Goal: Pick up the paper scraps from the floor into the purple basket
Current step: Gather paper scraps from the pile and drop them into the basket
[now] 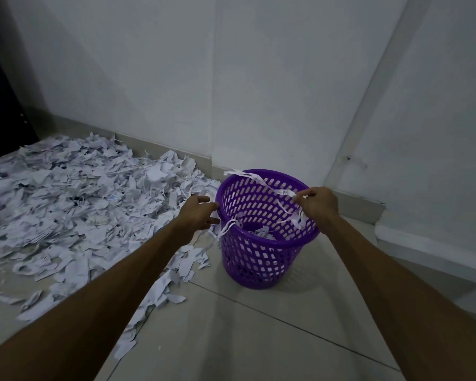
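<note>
A wide heap of white paper scraps (66, 204) covers the tiled floor (259, 339) on the left, reaching back to the wall (149, 64) and thinning out toward the near tiles. A dark panel (0, 105) stands at the far left edge behind the heap.

The left hand (199, 213) is stretched out at the left side of the purple basket (259, 259), fingers loosely spread and touching or just beside the rim; thin strips (226, 229) hang over the rim right by it, but whether the fingers pinch them cannot be told.

The basket stands upright on the floor near the corner of the room, just right of the heap, with a few scraps lying in its bottom. A long strip (261, 182) lies draped across its open top from the far rim.

The right hand (318, 204) is over the right side of the rim, fingers pinched shut on the end of that long strip, with more shreds dangling below it into the basket
</note>
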